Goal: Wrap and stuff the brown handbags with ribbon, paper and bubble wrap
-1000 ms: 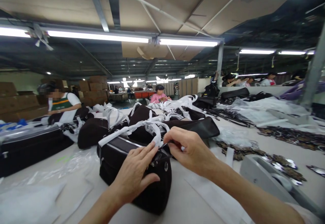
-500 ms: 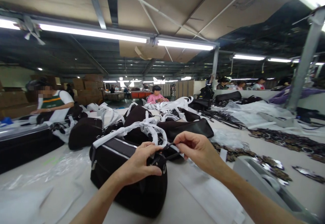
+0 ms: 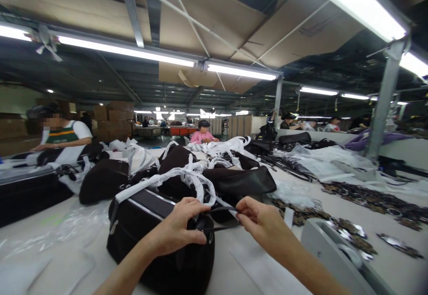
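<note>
A black handbag (image 3: 177, 259) with white-wrapped handles (image 3: 147, 183) stands on the table in front of me. My left hand (image 3: 183, 223) grips the bag's near right end, thumb and fingers closed around the base of a thin black strap (image 3: 222, 209). To its right, my right hand (image 3: 257, 219) pinches the far end of that strap between thumb and fingers. The strap forms a narrow loop stretched between both hands. What lies under my left fingers is partly hidden.
More black bags (image 3: 103, 181) with white-wrapped handles crowd the table behind. To the right are a grey tape dispenser (image 3: 321, 246), heaps of metal-ringed tags (image 3: 371, 201) and clear plastic (image 3: 294, 190). A person in pink (image 3: 202, 134) sits across; another person (image 3: 67, 130) works at left.
My right hand has drawn the strap outward and slightly down, so its loop is longer and plainer to see. My left hand keeps its hold on the bag's end. The view has shifted slightly.
</note>
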Demonstrator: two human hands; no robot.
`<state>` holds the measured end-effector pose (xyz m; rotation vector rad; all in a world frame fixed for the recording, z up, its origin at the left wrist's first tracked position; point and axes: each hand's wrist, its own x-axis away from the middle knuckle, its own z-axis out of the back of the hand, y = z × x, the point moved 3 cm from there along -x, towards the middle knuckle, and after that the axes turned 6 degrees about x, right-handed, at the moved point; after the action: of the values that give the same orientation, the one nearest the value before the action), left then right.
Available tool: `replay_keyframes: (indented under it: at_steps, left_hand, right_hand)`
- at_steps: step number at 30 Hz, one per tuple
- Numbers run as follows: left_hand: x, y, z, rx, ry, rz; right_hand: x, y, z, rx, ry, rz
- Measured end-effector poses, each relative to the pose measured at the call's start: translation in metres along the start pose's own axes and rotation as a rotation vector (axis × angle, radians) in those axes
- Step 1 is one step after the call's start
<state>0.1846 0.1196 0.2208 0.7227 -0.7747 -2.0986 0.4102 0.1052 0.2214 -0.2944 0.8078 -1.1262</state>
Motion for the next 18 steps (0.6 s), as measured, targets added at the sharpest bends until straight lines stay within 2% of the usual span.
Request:
replay_keyframes:
  at_steps: [2,4,7,9,10,12,14,18]
  left_hand:
    - [0.0,-0.001,-0.001,-0.002,-0.005,0.009]
    - [0.0,0.0,-0.001,-0.005,-0.004,0.02]
    - [0.001,0.005,-0.002,-0.029,0.004,0.022]
    - [0.001,0.007,-0.004,-0.074,0.007,0.007]
    - [0.001,0.008,-0.006,-0.098,0.014,-0.001]
    - [0.0,0.006,-0.008,-0.132,0.04,-0.014]
    - [-0.001,0.004,-0.01,-0.139,0.068,-0.019]
    - [-0.002,0.003,-0.011,-0.138,0.075,-0.026]
  right_hand:
    - [-0.001,0.001,-0.002,0.109,0.031,0.0]
    - [-0.002,0.0,-0.003,0.023,0.03,-0.032]
    - [-0.003,-0.003,0.0,-0.51,-0.077,-0.175]
    - [-0.003,-0.005,0.01,-0.878,-0.062,-0.235]
    - [-0.004,-0.005,0.016,-0.965,-0.021,-0.235]
    - [-0.003,-0.001,0.028,-0.924,0.044,-0.199]
    - [0.001,0.002,0.031,-0.708,0.026,-0.134]
    - [0.011,0.001,0.011,-0.312,-0.102,0.079]
